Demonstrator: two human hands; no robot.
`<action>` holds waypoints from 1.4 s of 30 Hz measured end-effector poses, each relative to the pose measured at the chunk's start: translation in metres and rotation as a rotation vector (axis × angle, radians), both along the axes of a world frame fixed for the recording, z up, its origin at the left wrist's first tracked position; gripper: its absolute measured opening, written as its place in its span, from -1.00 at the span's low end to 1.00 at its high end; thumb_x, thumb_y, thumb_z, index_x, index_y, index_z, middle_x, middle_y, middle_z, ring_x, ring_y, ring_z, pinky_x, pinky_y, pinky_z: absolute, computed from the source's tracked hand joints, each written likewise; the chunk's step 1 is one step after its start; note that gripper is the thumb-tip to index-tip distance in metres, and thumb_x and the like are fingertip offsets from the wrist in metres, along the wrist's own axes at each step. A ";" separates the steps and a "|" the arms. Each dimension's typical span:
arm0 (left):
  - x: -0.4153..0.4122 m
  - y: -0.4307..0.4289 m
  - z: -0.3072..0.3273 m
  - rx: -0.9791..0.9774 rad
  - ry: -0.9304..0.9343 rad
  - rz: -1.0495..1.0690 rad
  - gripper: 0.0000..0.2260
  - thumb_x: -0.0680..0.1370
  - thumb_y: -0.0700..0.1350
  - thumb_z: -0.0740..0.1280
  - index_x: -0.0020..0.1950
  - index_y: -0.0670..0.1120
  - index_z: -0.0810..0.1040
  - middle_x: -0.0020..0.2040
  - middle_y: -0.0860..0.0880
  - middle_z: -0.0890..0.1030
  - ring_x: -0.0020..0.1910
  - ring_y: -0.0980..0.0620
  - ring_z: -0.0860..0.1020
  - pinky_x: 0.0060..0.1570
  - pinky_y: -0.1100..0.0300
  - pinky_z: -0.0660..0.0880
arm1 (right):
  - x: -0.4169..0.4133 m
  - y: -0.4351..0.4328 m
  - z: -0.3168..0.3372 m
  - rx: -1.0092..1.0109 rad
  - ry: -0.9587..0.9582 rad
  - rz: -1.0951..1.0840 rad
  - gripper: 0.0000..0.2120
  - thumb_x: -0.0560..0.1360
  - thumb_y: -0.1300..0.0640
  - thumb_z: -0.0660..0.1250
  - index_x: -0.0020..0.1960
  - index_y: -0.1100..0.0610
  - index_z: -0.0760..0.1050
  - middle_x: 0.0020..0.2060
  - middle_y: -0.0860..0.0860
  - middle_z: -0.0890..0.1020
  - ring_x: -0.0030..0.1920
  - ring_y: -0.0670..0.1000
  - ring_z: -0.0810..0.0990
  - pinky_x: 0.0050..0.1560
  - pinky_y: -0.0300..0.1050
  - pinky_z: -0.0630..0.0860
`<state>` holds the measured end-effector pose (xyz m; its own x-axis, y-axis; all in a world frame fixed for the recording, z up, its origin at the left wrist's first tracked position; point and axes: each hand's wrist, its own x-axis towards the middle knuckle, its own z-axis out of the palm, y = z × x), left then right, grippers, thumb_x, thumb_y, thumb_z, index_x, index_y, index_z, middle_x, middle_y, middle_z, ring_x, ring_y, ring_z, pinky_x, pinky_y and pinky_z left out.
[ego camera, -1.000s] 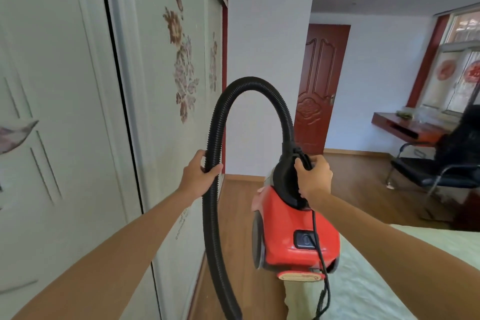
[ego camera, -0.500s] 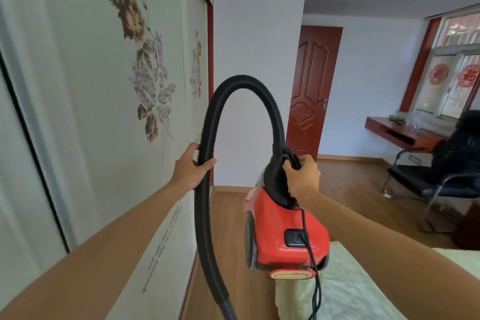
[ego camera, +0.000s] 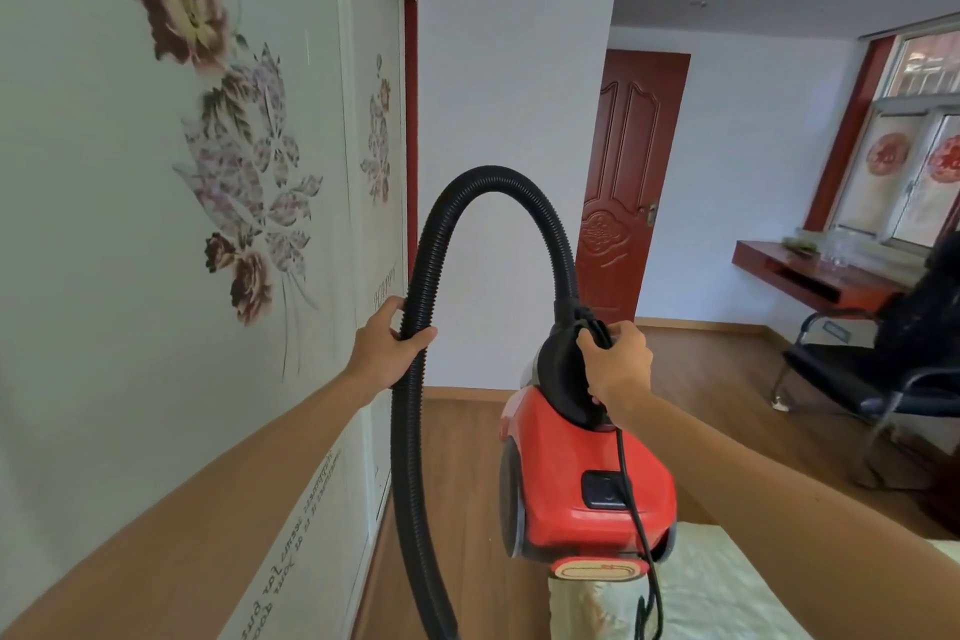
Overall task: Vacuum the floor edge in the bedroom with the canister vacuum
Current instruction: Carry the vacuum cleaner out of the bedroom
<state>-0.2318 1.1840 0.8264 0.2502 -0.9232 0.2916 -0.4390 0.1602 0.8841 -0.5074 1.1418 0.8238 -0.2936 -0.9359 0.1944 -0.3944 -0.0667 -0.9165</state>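
Head view: right hand [ego camera: 615, 363] grips the black handle [ego camera: 566, 369] of the red vacuum [ego camera: 582, 478], held above the bed [ego camera: 727, 587] corner; left hand [ego camera: 387, 348] is clenched around the black hose [ego camera: 415, 307] beside the flowered wardrobe door [ego camera: 156, 172].

I see a wardrobe [ego camera: 156, 172] with floral-print sliding panels filling the left side, red trim at its far end. White wall [ego camera: 509, 68] straight ahead. 1 dark red panelled door [ego camera: 623, 182] beyond it, shut. Red desk [ego camera: 810, 276] under the window [ego camera: 914, 156] at right, black chair [ego camera: 883, 369] just beside it. Pale green bedding [ego camera: 727, 592] at bottom right. Wood floor [ego camera: 717, 369].
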 end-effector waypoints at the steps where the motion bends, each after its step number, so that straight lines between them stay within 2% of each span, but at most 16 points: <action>1: 0.001 -0.012 -0.002 0.001 0.001 -0.005 -0.68 0.56 0.01 0.43 0.25 0.04 0.43 -0.16 -0.05 0.60 -0.17 -0.09 0.63 -0.29 0.12 0.60 | 0.001 -0.012 -0.002 0.010 -0.002 -0.004 -0.78 0.57 -0.01 0.34 0.09 0.12 0.44 -0.11 0.13 0.62 -0.26 0.18 0.64 -0.37 0.02 0.64; 4: 0.005 -0.056 -0.013 -0.002 0.008 -0.025 -0.67 0.56 -0.01 0.43 0.27 0.01 0.43 -0.15 0.00 0.58 -0.17 -0.03 0.61 -0.32 0.19 0.56 | 0.005 -0.052 -0.012 0.032 -0.018 -0.021 -0.80 0.56 0.01 0.34 -0.02 0.16 0.51 -0.17 0.18 0.65 -0.36 0.16 0.60 -0.40 0.00 0.62; 7: 0.007 -0.107 -0.023 -0.013 0.008 -0.038 -0.66 0.56 -0.04 0.43 0.29 -0.03 0.45 -0.14 0.02 0.57 -0.18 0.01 0.59 -0.32 0.22 0.54 | 0.010 -0.094 -0.020 0.049 -0.054 -0.025 -0.80 0.56 0.04 0.33 -0.04 0.20 0.50 -0.24 0.20 0.62 -0.45 0.12 0.53 -0.50 -0.12 0.52; 11: 0.010 -0.175 -0.029 -0.002 0.008 -0.044 -0.63 0.56 -0.03 0.44 0.31 -0.02 0.44 -0.14 -0.04 0.59 -0.19 -0.03 0.61 -0.33 0.21 0.55 | 0.017 -0.154 -0.026 0.068 -0.055 -0.042 -0.80 0.57 0.01 0.33 -0.01 0.16 0.47 -0.16 0.21 0.62 -0.42 0.12 0.55 -0.52 -0.16 0.49; 15: 0.013 -0.233 -0.030 0.001 0.002 -0.054 -0.64 0.56 -0.03 0.43 0.31 -0.03 0.44 -0.14 -0.07 0.60 -0.19 -0.04 0.63 -0.35 0.23 0.55 | 0.021 -0.204 -0.024 0.043 -0.042 -0.058 -0.82 0.57 -0.03 0.32 -0.01 0.09 0.45 -0.13 0.17 0.63 -0.37 0.12 0.58 -0.46 -0.07 0.57; 18: 0.012 -0.266 -0.030 0.004 0.001 -0.069 -0.62 0.56 -0.03 0.43 0.33 -0.01 0.42 -0.11 -0.09 0.61 -0.18 -0.04 0.63 -0.35 0.25 0.54 | 0.023 -0.234 -0.022 0.020 -0.021 -0.088 -0.85 0.56 -0.04 0.32 -0.06 0.01 0.41 -0.15 0.12 0.63 -0.29 0.16 0.64 -0.30 0.13 0.67; 20: 0.011 -0.287 -0.028 0.002 0.000 -0.078 -0.61 0.56 -0.04 0.44 0.34 -0.02 0.42 -0.06 -0.11 0.62 -0.16 -0.06 0.63 -0.34 0.24 0.56 | 0.024 -0.253 -0.020 0.005 -0.005 -0.100 -0.86 0.55 -0.05 0.32 -0.08 -0.02 0.40 -0.17 0.08 0.62 -0.22 0.18 0.66 -0.23 0.22 0.67; 27: 0.018 -0.367 -0.029 0.017 -0.007 -0.079 -0.60 0.56 -0.04 0.43 0.35 -0.03 0.43 -0.01 -0.14 0.64 -0.13 -0.09 0.64 -0.28 0.17 0.60 | 0.026 -0.331 -0.025 -0.003 0.026 -0.116 -0.81 0.56 -0.05 0.30 -0.15 -0.03 0.35 -0.20 0.07 0.59 -0.22 0.21 0.65 -0.21 0.27 0.65; 32: 0.019 -0.439 -0.042 0.023 -0.009 -0.065 -0.60 0.56 -0.04 0.43 0.35 -0.04 0.43 -0.01 -0.15 0.64 -0.12 -0.10 0.65 -0.24 0.13 0.62 | 0.026 -0.408 -0.037 0.010 0.034 -0.091 -0.82 0.56 -0.06 0.29 -0.12 0.00 0.37 -0.21 0.09 0.60 -0.24 0.24 0.65 -0.22 0.28 0.64; 35: 0.019 -0.488 -0.049 0.043 0.000 -0.046 -0.60 0.55 -0.04 0.44 0.35 -0.02 0.43 -0.05 -0.13 0.64 -0.14 -0.09 0.65 -0.24 0.13 0.62 | 0.026 -0.459 -0.044 0.020 0.037 -0.057 -0.81 0.57 -0.05 0.29 -0.02 0.04 0.35 -0.18 0.09 0.58 -0.22 0.23 0.65 -0.22 0.27 0.65; 38: 0.020 -0.541 -0.053 0.051 0.015 -0.017 -0.60 0.55 -0.03 0.44 0.36 0.01 0.44 -0.10 -0.09 0.63 -0.18 -0.05 0.64 -0.29 0.20 0.57 | 0.026 -0.510 -0.051 0.035 0.028 -0.025 -0.79 0.59 0.00 0.30 0.05 0.10 0.34 -0.20 0.05 0.55 -0.25 0.15 0.62 -0.21 0.23 0.64; 42: 0.017 -0.606 -0.061 0.075 0.026 0.011 -0.58 0.55 -0.01 0.44 0.37 0.01 0.44 -0.09 -0.13 0.65 -0.17 -0.08 0.65 -0.29 0.18 0.57 | 0.024 -0.570 -0.068 0.060 0.028 0.013 -0.79 0.61 0.04 0.29 0.11 0.15 0.35 -0.21 0.01 0.54 -0.24 0.04 0.59 -0.16 0.12 0.63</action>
